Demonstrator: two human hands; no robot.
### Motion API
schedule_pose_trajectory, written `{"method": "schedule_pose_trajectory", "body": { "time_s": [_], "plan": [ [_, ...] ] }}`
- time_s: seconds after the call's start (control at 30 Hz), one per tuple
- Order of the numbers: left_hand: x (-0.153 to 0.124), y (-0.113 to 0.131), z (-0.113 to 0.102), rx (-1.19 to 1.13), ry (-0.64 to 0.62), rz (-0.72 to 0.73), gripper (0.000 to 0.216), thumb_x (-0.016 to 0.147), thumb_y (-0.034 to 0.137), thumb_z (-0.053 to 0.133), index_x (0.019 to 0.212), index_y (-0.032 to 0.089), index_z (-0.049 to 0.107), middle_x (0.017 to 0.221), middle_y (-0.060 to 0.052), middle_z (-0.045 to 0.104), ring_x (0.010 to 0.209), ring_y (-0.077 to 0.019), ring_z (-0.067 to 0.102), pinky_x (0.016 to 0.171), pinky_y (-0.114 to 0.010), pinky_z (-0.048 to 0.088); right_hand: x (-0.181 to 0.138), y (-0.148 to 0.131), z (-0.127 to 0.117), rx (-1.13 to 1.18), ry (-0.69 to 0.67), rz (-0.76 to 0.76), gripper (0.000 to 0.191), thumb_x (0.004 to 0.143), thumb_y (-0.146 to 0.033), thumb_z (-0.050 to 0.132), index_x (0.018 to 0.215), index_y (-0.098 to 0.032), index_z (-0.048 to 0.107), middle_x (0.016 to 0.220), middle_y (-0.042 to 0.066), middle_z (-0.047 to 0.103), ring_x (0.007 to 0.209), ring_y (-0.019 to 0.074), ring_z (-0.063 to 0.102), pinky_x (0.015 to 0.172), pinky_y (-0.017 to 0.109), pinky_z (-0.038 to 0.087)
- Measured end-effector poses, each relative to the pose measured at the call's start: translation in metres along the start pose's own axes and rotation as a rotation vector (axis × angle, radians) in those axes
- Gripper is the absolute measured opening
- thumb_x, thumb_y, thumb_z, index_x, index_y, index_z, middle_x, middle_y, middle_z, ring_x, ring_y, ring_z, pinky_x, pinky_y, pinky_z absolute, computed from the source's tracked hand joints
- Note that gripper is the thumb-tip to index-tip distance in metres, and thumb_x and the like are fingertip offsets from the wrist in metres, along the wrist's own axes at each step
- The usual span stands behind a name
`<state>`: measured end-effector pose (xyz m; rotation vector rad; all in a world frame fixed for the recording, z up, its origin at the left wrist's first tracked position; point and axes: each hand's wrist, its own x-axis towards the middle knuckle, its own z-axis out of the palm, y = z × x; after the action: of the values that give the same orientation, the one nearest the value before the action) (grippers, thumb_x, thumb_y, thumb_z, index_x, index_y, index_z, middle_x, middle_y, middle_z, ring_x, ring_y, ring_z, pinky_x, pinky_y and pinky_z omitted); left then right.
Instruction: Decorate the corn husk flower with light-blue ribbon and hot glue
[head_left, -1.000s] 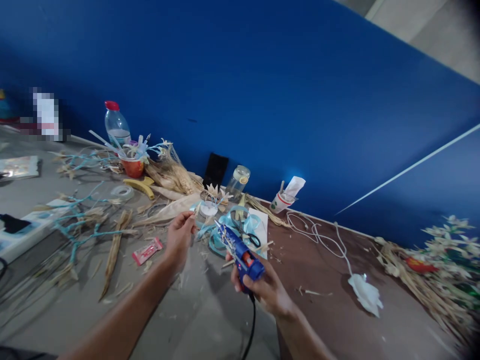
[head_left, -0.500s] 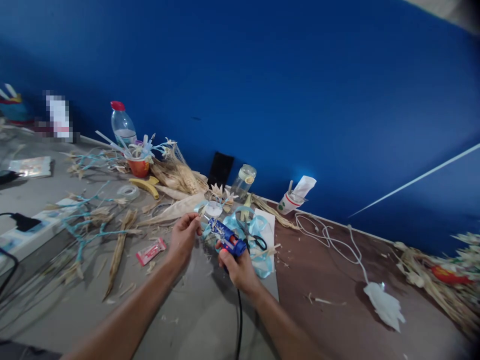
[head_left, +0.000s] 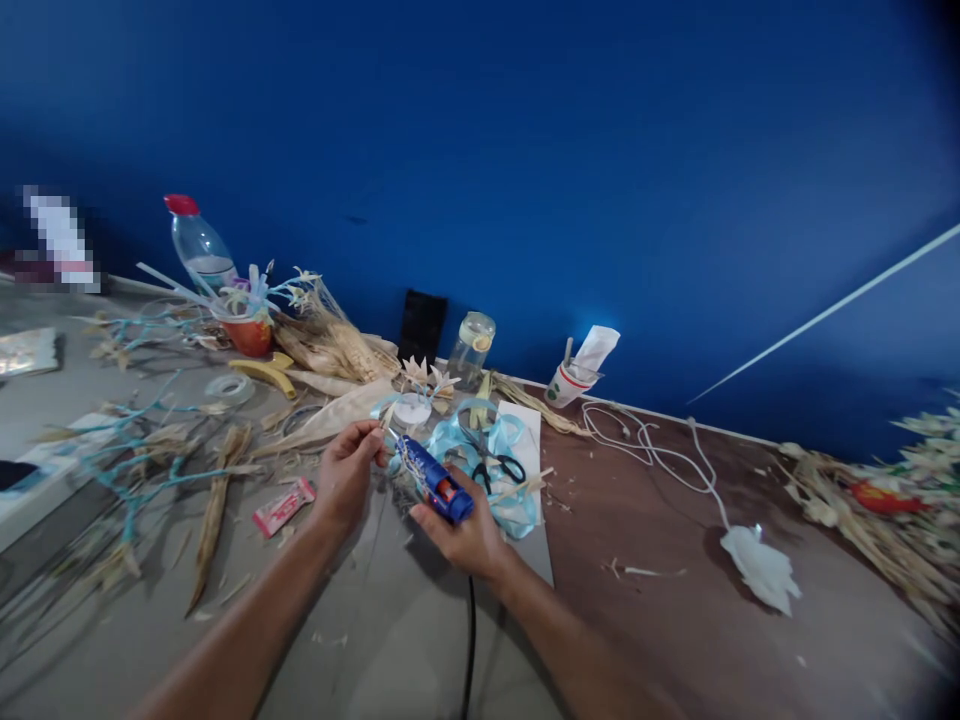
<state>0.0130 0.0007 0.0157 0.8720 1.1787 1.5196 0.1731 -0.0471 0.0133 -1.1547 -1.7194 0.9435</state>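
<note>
My right hand (head_left: 461, 535) is wrapped round a blue hot-glue gun (head_left: 429, 482) with a red switch; its black cord (head_left: 469, 645) trails toward me. The nozzle points up-left at the fingertips of my left hand (head_left: 346, 472). That hand pinches a small pale strip of dried husk (head_left: 381, 425), too small to see clearly. Just behind both hands lie a light blue ribbon (head_left: 491, 460), black-handled scissors (head_left: 495, 462) and a white disc with a husk flower (head_left: 420, 385).
Dried corn husks (head_left: 337, 345), blue-wrapped twigs (head_left: 146, 455), a tape roll (head_left: 229, 387), a red-capped bottle (head_left: 196, 245), an orange cup (head_left: 247, 330), a glass jar (head_left: 472, 350), a paper cup (head_left: 566, 382), a white cable (head_left: 660, 455) and a pink packet (head_left: 283, 506) litter the table against the blue wall.
My right hand brought the glue gun left and closer to my left hand's fingertips. The view shifted slightly, and my left hand stayed in its pinch.
</note>
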Motion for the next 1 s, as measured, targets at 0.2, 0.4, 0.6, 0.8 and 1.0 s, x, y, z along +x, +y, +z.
{"method": "schedule_pose_trajectory", "body": {
  "time_s": [0.2,0.4,0.6,0.8,1.0],
  "plan": [
    [-0.001,-0.0045,0.0003,0.058,-0.049,0.026,0.015,0.07,0.029,0.062,0.077,0.016,0.061,0.051,0.005,0.051,0.049,-0.008,0.043,0.053,-0.021,0.034,0.0033,0.0011,0.001,-0.09,0.059,-0.046,0.02,0.074,-0.033,0.06,0.074,-0.02,0.045,0.063,-0.002,0.047,0.056,0.0108,0.043,0.054,0.023,0.039],
    [-0.004,-0.002,0.0027,0.113,-0.058,0.03,0.015,0.071,0.03,0.061,0.074,0.015,0.061,0.049,0.005,0.05,0.048,-0.0079,0.042,0.051,-0.021,0.033,0.0041,0.0009,0.0,-0.178,0.081,-0.049,0.017,0.075,-0.031,0.056,0.07,-0.02,0.044,0.061,-0.002,0.046,0.054,0.011,0.041,0.053,0.023,0.038],
    [-0.0026,-0.0052,0.0023,0.071,-0.061,0.025,0.014,0.07,0.028,0.061,0.076,0.015,0.06,0.053,0.005,0.05,0.049,-0.0075,0.042,0.05,-0.02,0.033,0.0035,0.0057,0.0019,-0.243,0.098,-0.059,0.014,0.078,-0.031,0.053,0.073,-0.019,0.046,0.063,-0.001,0.049,0.056,0.012,0.044,0.054,0.024,0.039],
    [-0.0019,-0.0095,0.0017,0.063,-0.048,0.023,0.015,0.071,0.028,0.061,0.08,0.016,0.06,0.052,0.006,0.049,0.048,-0.007,0.042,0.049,-0.019,0.033,0.0045,0.0023,0.0015,-0.315,0.121,-0.065,0.017,0.078,-0.032,0.052,0.069,-0.02,0.044,0.058,-0.002,0.046,0.05,0.0111,0.04,0.049,0.023,0.036],
    [-0.0025,-0.0078,0.0013,0.07,-0.05,0.022,0.015,0.071,0.028,0.06,0.078,0.016,0.06,0.051,0.006,0.049,0.048,-0.0073,0.042,0.049,-0.02,0.032,0.0043,-0.0008,0.0015,-0.339,0.102,-0.036,0.019,0.079,-0.034,0.051,0.067,-0.02,0.046,0.057,-0.002,0.046,0.049,0.0109,0.04,0.047,0.022,0.033]
  ]
}}
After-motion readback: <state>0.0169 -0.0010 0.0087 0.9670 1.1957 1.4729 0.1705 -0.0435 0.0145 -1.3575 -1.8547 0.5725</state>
